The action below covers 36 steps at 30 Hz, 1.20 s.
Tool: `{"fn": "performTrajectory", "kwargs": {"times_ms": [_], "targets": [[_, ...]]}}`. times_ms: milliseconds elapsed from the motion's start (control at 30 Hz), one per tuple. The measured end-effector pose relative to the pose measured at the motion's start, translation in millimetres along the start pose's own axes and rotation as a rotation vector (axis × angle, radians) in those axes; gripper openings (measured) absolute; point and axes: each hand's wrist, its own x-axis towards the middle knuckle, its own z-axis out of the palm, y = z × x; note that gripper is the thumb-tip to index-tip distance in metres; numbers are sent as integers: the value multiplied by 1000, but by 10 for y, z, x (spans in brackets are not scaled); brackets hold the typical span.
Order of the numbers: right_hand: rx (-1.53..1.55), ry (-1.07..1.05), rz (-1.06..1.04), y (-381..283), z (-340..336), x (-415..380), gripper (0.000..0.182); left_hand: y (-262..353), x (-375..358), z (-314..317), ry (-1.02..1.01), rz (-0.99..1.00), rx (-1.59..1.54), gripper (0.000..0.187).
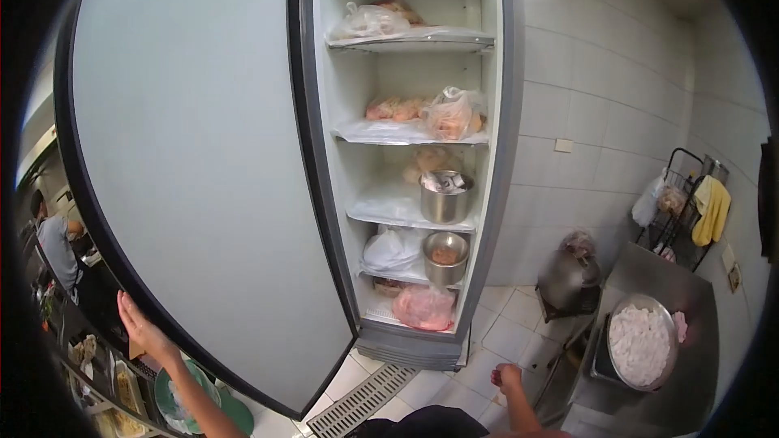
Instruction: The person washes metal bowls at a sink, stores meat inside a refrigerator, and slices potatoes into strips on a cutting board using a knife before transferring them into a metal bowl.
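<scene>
A tall fridge stands in front of me with its door (187, 138) swung wide to the left. My left hand (144, 331) is at the door's lower outer edge, fingers stretched out. Down by my side, over the tiled floor, my right hand (508, 378) has its fingers curled in, with nothing showing in them. On the fridge shelves are a bag of meat (454, 113), a metal pot (445, 199) of silvery pieces, a second metal pot (445, 256) with brown food, a white bag (393, 250) and a pink bag (424, 307) at the bottom.
At the right, a steel table (649, 268) holds a round pan of white floury food (641, 345). A yellow cloth (711, 209) hangs from a black rack. A floor drain (363, 401) runs before the fridge. Green tubs (235, 414) and a person (57, 247) are at the left.
</scene>
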Motion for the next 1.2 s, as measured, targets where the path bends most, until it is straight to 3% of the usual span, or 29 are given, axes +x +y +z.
{"fn": "performTrajectory", "kwargs": {"times_ms": [267, 333, 567, 633, 700, 733, 767, 800, 933, 1000, 1133, 1200], "targets": [[-109, -148, -86, -407, 574, 264, 9, -163, -143, 150, 145, 62, 65, 44], [-126, -167, -82, -439, 761, 298, 12, -170, -121, 120, 133, 89, 204, 45], [-291, -148, -179, -361, 1440, 351, 3, -190, -59, 299, 273, 61, 327, 50], [-489, -273, -495, -706, 1787, 331, 5, -202, -42, 326, 301, 72, 345, 51], [-794, -147, -1057, -1383, 2386, 236, 10, -353, 29, 299, 323, 109, 429, 53], [-773, -182, -1185, -1899, 2767, -259, 15, -397, 41, 275, 299, 117, 415, 53], [-683, -228, -1143, -2346, 3093, -788, 20, -422, 56, 268, 285, 123, 389, 54], [-684, -118, -1400, -2631, 3394, -657, 24, -442, 67, 268, 274, 129, 361, 54], [-522, 27, -2089, -3839, 4377, -1559, 36, -583, 113, 183, 252, 163, 327, 50], [-439, 117, -2267, -4231, 4753, -1829, 37, -656, 155, 73, 223, 132, 385, 53], [-303, 61, -2206, -4342, 5102, -2111, 37, -718, 137, -124, 187, 54, 360, 51], [-285, -21, -2138, -4177, 5161, -2051, 37, -524, 104, -73, 147, -62, 161, 53]]}}
